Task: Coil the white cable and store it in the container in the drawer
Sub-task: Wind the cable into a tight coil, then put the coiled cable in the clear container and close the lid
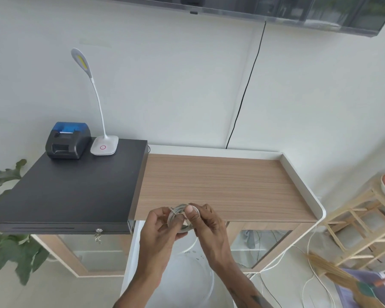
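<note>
The white cable (178, 210) is wound into a small coil, held in the air over the front edge of the wooden desk (220, 185). My left hand (162, 230) grips the coil from the left and below. My right hand (206, 221) pinches it from the right, thumb on top. A loose end of the cable hangs down between my hands. Below them the white drawer (131, 263) stands pulled out, with a round translucent white container (187, 278) inside it, partly hidden by my forearms.
A black cash drawer (65, 192) lies on the desk's left, carrying a black and blue receipt printer (67, 141) and a white desk lamp (104, 146). A plant (11, 247) stands at left, a wooden rack (362, 227) at right, loose cords on the floor.
</note>
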